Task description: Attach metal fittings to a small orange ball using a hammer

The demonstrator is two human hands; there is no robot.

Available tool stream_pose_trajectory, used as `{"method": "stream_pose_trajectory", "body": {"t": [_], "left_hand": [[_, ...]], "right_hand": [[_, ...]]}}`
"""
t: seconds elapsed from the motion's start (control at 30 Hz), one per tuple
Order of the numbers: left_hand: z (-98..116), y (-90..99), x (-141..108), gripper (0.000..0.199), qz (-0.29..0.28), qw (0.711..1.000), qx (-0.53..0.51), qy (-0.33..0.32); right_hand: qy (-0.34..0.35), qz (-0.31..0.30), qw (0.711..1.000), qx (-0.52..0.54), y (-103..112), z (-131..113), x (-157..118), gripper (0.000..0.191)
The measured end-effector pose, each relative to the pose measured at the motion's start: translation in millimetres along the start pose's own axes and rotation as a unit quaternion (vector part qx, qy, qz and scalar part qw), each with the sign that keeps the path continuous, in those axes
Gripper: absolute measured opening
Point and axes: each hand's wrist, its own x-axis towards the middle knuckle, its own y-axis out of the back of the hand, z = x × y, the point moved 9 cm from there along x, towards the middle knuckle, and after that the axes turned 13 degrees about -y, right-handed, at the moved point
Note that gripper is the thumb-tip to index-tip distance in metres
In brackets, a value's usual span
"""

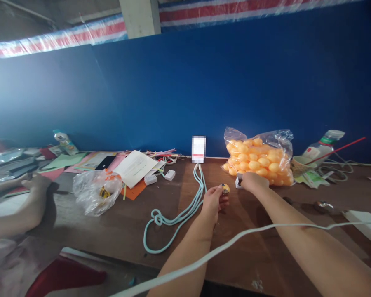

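Between the thumb and fingers of my left hand [214, 202] is a small round yellow piece [225, 189] with dark markings and a shiny surface. My right hand [255, 183] is closed, fingers pointing down at a small white box [238, 182] with a dark top. Its fingertips are hidden, so what they grip cannot be made out. Just behind that hand sits a clear plastic bag [258, 159] full of yellow-orange balls or egg shapes. A pale blue cord [173, 222] lies looped left of my left hand, leading to a white card [198, 149] against the blue wall.
Leftward lie a crumpled plastic bag [94, 194], papers [135, 168] and small white boxes [170, 175]. Another person's hand [37, 181] is at far left. On the right are a tilted bottle [323, 146] and a red stick [340, 149]. A pale cord [235, 239] crosses before my forearms.
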Motion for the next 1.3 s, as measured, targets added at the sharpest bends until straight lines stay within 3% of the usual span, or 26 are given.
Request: {"method": "stream_pose_trajectory", "body": {"t": [0.17,0.3,0.37,0.5,0.63,0.73,0.8,1.0,1.3], "left_hand": [[1,-0.7,-1,0.021,-0.001,1.000,-0.024,0.001],[1,-6.8,-1,0.018,-0.019,0.995,-0.099,0.005],[2,-9.4,-2,0.016,-0.028,0.992,-0.125,0.010],[4,-8.7,-1,0.017,-0.033,0.989,-0.141,0.006],[5,-7.0,1,0.026,-0.049,0.989,-0.138,0.004],[5,-7.0,1,0.027,-0.061,0.988,-0.140,-0.007],[6,-7.1,2,0.027,-0.064,0.988,-0.141,-0.012],[4,-5.4,4,0.025,-0.063,0.987,-0.144,-0.014],[3,-5.7,2,0.022,-0.062,0.994,-0.090,-0.008]], "right_hand": [[-0.029,-0.005,1.000,0.009,14,10,-15,0.027],[0.002,0.029,0.982,0.188,28,16,-29,0.027],[0.024,-0.006,0.938,0.345,25,16,-37,0.025],[0.030,-0.083,0.803,0.590,10,11,-54,0.027],[0.009,-0.160,0.689,0.706,-9,6,-70,0.028],[-0.019,-0.217,0.631,0.744,-21,5,-78,0.031],[-0.030,-0.242,0.617,0.748,-26,5,-82,0.033],[-0.021,-0.263,0.619,0.739,-32,-1,-86,0.028],[0.039,-0.291,0.609,0.737,-31,-12,-93,0.028]]}}
